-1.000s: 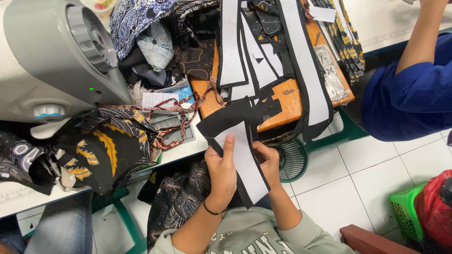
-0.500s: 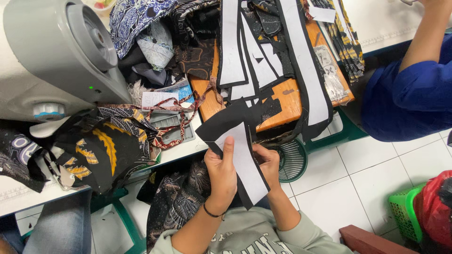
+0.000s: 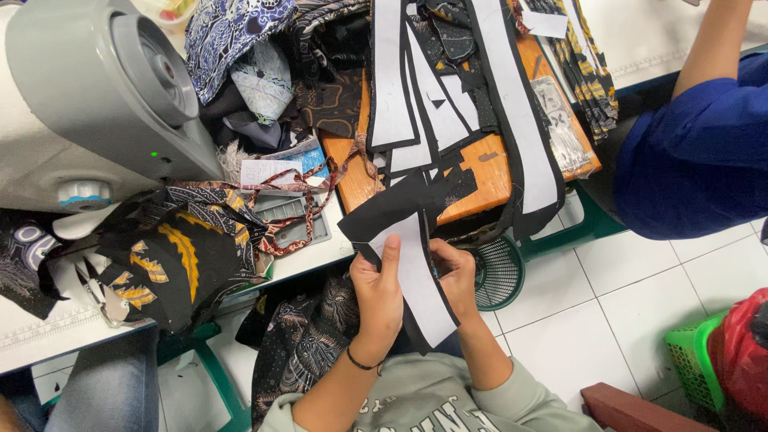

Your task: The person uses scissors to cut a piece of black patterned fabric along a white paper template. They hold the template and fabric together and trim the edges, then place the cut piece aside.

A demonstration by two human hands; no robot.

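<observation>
Both my hands hold one long black fabric strip backed with a white lining piece, just in front of my chest. My left hand grips its left edge with fingers laid over the white face. My right hand pinches the right edge from behind. The strip's upper end bends up onto a pile of similar black and white strips lying on an orange wooden board.
A grey sewing machine stands at the left, with patterned black and yellow cloth under it. Folded batik fabrics lie behind. Another person in a blue shirt works at the right. A green basket sits on the tiled floor.
The strip and both my hands have barely shifted; my grip stays the same.
</observation>
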